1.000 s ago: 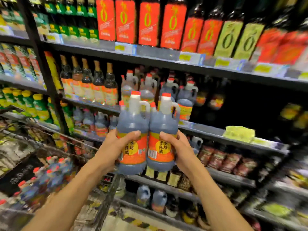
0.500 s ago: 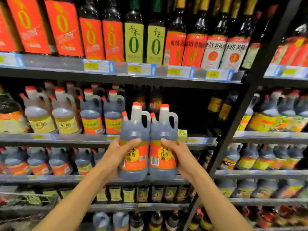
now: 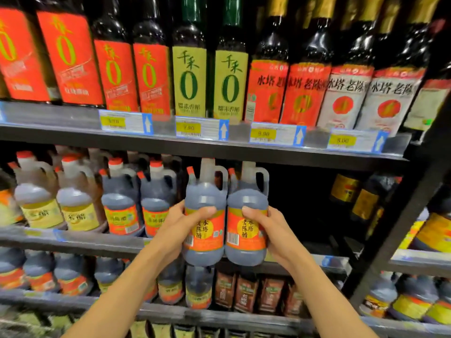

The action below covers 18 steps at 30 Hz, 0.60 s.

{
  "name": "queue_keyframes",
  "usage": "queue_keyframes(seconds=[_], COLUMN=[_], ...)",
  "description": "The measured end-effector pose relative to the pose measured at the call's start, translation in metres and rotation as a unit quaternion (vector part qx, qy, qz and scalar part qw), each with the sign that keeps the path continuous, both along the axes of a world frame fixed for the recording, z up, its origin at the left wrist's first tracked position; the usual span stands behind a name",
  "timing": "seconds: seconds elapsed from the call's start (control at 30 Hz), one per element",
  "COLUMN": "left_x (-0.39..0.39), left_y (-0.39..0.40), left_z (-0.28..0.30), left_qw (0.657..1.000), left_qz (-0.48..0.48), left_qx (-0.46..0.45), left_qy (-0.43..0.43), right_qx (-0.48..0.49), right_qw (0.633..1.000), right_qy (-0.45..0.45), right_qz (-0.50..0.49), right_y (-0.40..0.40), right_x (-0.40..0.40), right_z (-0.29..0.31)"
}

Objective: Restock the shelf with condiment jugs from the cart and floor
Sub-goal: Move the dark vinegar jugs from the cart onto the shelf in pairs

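Two dark vinegar jugs with orange labels and side handles are held upright and pressed side by side in front of the middle shelf [image 3: 97, 242]. My left hand [image 3: 175, 230] grips the left jug [image 3: 205, 211] around its belly, thumb across the label. My right hand [image 3: 271, 230] grips the right jug [image 3: 246, 211] the same way. Their tops reach the underside of the upper shelf, so the caps are hidden. Behind and to the right of them the shelf bay is a dark gap [image 3: 300, 206].
Matching orange-label jugs [image 3: 156, 206] and yellow-label jugs [image 3: 73, 206] fill the middle shelf to the left. Tall bottles [image 3: 190, 79] line the upper shelf above price tags. A black upright post [image 3: 400, 215] bounds the bay on the right. Lower shelves hold more jugs.
The view swung from the cart side to face the shelf and drew closer. Both jugs, held the same way, rose and moved forward toward the middle shelf's dark gap.
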<state>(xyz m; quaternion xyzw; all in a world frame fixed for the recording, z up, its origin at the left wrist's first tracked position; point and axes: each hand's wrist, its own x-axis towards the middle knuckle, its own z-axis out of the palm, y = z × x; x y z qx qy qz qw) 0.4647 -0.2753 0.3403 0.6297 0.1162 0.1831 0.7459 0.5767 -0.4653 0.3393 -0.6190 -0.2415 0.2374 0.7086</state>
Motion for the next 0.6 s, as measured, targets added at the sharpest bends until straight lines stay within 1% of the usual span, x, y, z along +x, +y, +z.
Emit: queue_keyframes(seconds=[0.2, 0.33, 0.47, 0.6], left_x=[0.025, 0.034, 0.041, 0.047], left_y=[0.017, 0.024, 0.026, 0.027], left_z=[0.001, -0.006, -0.016, -0.021], left_qw=[1.000, 0.999, 0.997, 0.995], left_qz=[0.017, -0.006, 0.002, -0.001], left_qx=[0.020, 0.036, 0.061, 0.074], left_qy=[-0.004, -0.025, -0.049, -0.063], right_qx=[0.019, 0.035, 0.058, 0.057], right_qw=[1.000, 0.999, 0.995, 0.994], right_qy=[-0.009, -0.039, -0.075, -0.095], right_qz=[-0.007, -0.009, -0.024, -0.022], right_y=[0.012, 0.014, 0.017, 0.017], right_x=[0.020, 0.026, 0.033, 0.040], right_z=[0.003, -0.004, -0.015, -0.021])
